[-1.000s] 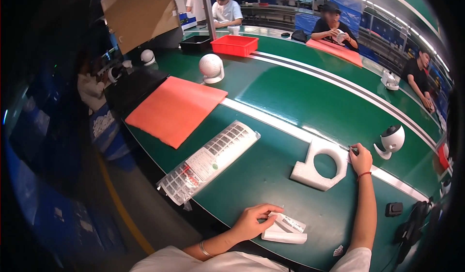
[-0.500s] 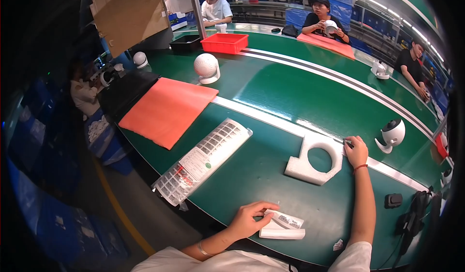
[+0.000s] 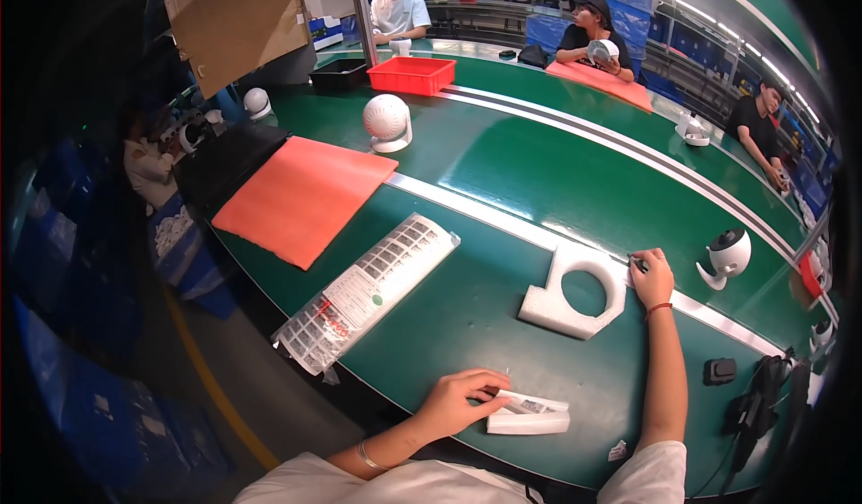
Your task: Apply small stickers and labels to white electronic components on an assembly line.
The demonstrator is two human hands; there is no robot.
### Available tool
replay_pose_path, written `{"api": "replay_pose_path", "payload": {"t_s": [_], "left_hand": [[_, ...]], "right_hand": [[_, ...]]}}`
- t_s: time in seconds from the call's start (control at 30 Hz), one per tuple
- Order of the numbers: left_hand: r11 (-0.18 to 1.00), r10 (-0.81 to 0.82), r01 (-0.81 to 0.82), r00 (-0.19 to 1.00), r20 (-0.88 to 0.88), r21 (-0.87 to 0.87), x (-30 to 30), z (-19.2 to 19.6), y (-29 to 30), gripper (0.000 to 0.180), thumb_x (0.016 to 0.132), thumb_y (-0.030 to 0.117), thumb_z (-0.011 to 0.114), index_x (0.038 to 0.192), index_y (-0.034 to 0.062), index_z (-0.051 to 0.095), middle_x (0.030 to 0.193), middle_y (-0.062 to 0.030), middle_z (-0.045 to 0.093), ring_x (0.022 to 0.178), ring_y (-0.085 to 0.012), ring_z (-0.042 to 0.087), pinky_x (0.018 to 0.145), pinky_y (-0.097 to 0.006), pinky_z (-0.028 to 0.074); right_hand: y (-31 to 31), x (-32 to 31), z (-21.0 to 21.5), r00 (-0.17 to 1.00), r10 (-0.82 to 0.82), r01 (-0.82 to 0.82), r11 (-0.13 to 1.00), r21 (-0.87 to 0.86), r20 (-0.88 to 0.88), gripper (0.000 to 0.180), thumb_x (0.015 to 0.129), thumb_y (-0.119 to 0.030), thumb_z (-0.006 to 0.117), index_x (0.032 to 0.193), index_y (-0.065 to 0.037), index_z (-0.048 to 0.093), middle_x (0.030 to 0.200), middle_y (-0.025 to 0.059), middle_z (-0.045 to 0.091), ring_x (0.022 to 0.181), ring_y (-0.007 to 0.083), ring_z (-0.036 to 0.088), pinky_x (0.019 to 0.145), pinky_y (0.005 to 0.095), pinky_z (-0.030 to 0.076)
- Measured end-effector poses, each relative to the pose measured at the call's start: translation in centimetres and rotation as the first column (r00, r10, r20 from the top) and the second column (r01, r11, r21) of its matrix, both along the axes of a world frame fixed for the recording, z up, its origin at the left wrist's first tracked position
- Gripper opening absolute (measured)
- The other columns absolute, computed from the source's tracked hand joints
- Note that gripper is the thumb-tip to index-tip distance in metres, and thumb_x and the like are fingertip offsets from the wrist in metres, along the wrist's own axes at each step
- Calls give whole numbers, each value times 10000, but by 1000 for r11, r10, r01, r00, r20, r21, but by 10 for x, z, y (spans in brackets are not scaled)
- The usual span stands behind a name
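My left hand (image 3: 461, 403) is at the table's front edge, thumb and fingertips closed on the left end of a curled white label strip (image 3: 530, 421) with small printed labels on it. Farther right, my right hand (image 3: 654, 278) is bent around a small dark object at its fingertips, too hidden to name. It sits by the right side of a white foam block (image 3: 549, 305) with a large round hole. Left of the block lies a plastic-wrapped roll of labels (image 3: 370, 293) with a paper slip on it.
An orange mat (image 3: 301, 199) lies at the left. White round cameras on stands (image 3: 388, 122) (image 3: 727, 254) stand on the green belt. Black cables (image 3: 761, 405) and a small black block (image 3: 719, 371) lie at right. A red bin (image 3: 411, 77) is at the back; co-workers sit beyond.
The label strip has curled up more and tilted under my left hand. My right hand stays beside the foam block. The whole view has shifted slightly.
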State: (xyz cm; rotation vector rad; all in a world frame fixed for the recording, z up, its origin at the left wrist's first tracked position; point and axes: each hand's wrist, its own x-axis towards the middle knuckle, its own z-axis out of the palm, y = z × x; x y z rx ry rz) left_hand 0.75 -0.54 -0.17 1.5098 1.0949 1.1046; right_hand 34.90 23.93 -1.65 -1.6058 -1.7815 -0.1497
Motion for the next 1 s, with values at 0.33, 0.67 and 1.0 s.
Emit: {"api": "replay_pose_path", "payload": {"t_s": [0.33, 0.67, 1.0], "left_hand": [[999, 33, -33, 999, -3, -19, 3, 1, -2, 151, 870, 88, 663, 989, 3, 626, 922, -90, 690, 794, -154, 686, 711, -276, 571], [999, 53, -53, 999, -8, -5, 2, -1, -4, 127, 868, 60, 665, 960, -13, 615, 863, -76, 682, 770, -131, 675, 677, -263, 561], [995, 95, -95, 995, 40, -8, 2, -7, -2, 101, 854, 20, 661, 945, -11, 629, 880, -76, 691, 753, -112, 665, 663, -238, 544]], "right_hand": [[-3, -1, 4, 1000, -25, 24, 999, -43, -16, 117, 769, -188, 682, 868, -128, 696, 910, 59, 610, 798, 279, 619, 671, 375, 494], [-3, -3, 4, 1000, -11, 10, 1000, -24, -11, 128, 761, -201, 685, 868, -131, 692, 912, 57, 618, 810, 279, 623, 674, 383, 501], [-3, -2, 1, 999, -29, 28, 998, -62, -20, 146, 755, -191, 686, 889, -135, 688, 938, 43, 617, 773, 266, 624, 667, 371, 503]]}}
